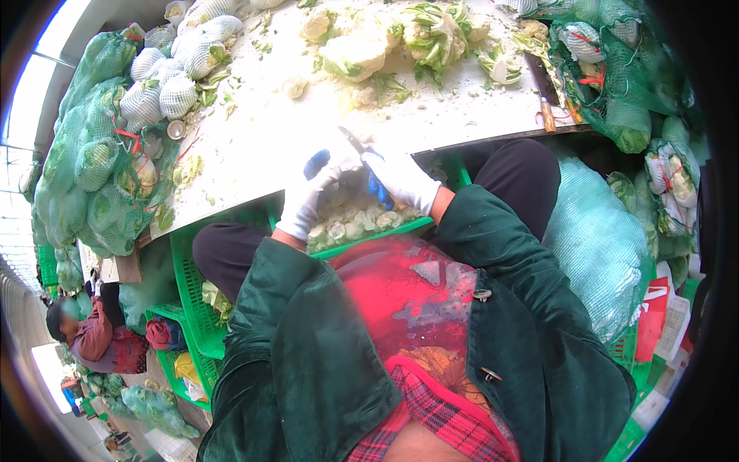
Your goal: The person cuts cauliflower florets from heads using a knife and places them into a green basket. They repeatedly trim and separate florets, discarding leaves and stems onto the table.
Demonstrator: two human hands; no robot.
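My right hand (pixel 398 176), in a white knit glove with blue-coated fingers, grips a small knife. Its blade (pixel 351 140) points up and left over the table edge. My left hand (pixel 314 182), gloved the same way, holds a pale cauliflower piece (pixel 350 161) close to the knife; glare blurs the outline of that piece. Below both hands, a green plastic crate (pixel 398 228) between my knees holds many cut cauliflower florets (pixel 358 225). Larger cauliflower heads (pixel 352 58) lie on the white table (pixel 254 133) beyond, some with leaves attached (pixel 433 40).
Net-bagged cauliflowers (pixel 95 161) are heaped at the left, with more green net bags (pixel 623 86) at the right. A broad-bladed knife (pixel 542 86) with a wooden handle lies at the table's right. A full mesh sack (pixel 597 248) stands beside my right leg. Another person (pixel 104 335) sits at the left.
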